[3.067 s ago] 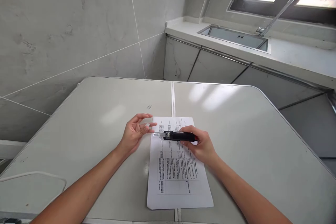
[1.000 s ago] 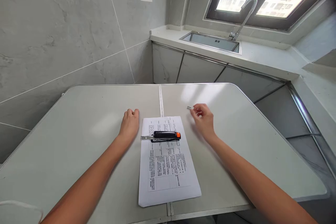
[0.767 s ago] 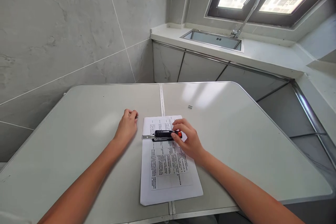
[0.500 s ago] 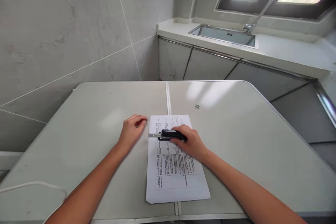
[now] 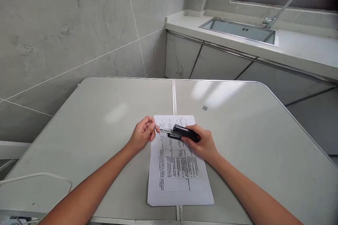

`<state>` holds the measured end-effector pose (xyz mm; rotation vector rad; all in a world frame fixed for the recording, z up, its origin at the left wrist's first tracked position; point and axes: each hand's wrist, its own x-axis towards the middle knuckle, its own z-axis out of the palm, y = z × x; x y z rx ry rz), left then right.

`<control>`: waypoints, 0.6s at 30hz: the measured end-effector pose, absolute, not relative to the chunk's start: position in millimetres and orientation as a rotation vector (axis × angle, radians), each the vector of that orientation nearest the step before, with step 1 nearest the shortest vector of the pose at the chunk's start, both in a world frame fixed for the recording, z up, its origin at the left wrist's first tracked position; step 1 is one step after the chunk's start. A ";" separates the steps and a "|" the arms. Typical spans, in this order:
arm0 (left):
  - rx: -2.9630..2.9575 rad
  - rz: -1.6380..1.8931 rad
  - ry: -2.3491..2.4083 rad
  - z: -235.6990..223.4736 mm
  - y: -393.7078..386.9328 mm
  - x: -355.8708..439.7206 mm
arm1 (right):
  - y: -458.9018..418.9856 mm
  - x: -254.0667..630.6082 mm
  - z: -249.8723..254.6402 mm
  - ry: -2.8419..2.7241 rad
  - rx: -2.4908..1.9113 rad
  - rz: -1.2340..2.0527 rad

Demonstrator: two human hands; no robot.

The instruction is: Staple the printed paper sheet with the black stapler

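A black stapler [image 5: 186, 133] is in the grip of my right hand [image 5: 203, 141], held over the printed sheets, its metal staple tray [image 5: 165, 130] drawn out toward the left. My left hand [image 5: 144, 132] is at the tray's tip, thumb and fingers pinched on a tiny grey piece that looks like a strip of staples [image 5: 155, 127]. Beneath both hands lies a stack of white paper [image 5: 181, 197] covered in printed text and table lines.
Small staple strips [image 5: 205, 108] lie on the pale folding table [image 5: 118, 168] beyond the paper. A white cable [image 5: 39, 174] loops at the lower left. Past the table's far edge stand a counter with a sink [image 5: 240, 30] and a tiled wall [image 5: 79, 24].
My left hand has moved right, from beside the paper to the stapler's drawn-out tray. The stapler is now lifted and turned slightly in my right hand. The camera view has shifted a little.
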<state>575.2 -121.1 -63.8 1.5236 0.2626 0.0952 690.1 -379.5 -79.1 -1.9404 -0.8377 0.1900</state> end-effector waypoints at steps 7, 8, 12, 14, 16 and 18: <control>1.520 0.052 0.290 -68.9 -115.0 575.3 | -381.4 689.9 -78.3 -0.842 -1.935 0.215; 1.528 0.052 0.288 -69.3 -115.1 575.3 | -381.7 689.8 -78.7 -0.841 -1.938 0.220; 1.523 0.039 0.295 -70.7 -116.0 576.6 | -382.1 690.1 -80.3 -0.837 -1.936 0.237; 1.501 0.040 0.320 -70.7 -115.5 577.6 | -382.0 690.3 -80.3 -0.843 -1.934 0.235; 1.498 0.047 0.332 -70.3 -114.5 577.9 | -381.7 690.3 -80.0 -0.847 -1.937 0.231; 1.521 0.051 0.322 -70.3 -113.6 577.7 | -381.6 690.1 -79.6 -0.849 -1.938 0.231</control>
